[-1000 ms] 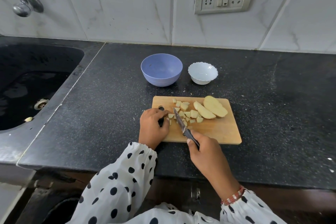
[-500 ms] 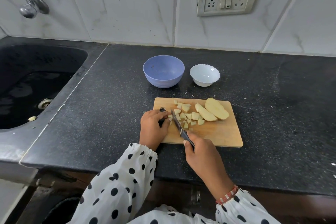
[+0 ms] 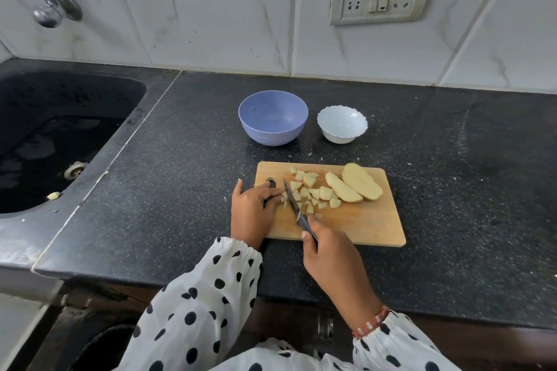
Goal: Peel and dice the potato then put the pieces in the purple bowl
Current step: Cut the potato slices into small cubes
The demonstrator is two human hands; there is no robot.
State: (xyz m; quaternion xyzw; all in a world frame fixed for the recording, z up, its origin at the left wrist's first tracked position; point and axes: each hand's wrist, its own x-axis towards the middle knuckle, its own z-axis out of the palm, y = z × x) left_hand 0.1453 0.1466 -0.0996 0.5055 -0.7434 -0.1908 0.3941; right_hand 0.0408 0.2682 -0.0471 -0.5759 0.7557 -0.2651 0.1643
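My right hand (image 3: 330,253): fingers wrapped round the dark handle of the knife (image 3: 297,208), blade pointing away from me and to the left, edge down among the cut pieces.
My left hand (image 3: 253,208): fingers curled, tips pinning a small bit of potato against the cutting board (image 3: 361,226), just left of the blade.
Diced pieces (image 3: 313,193): scattered across the middle of the board, on both sides of the blade.
Potato slices (image 3: 355,185): two larger slabs, overlapping, at the board's far right corner.
Purple bowl (image 3: 272,120): on the dark surface (image 3: 467,190) beyond the board, nothing visible inside.
White bowl (image 3: 342,123): just right of the purple one, apart from it.
Sink (image 3: 60,135): far left.
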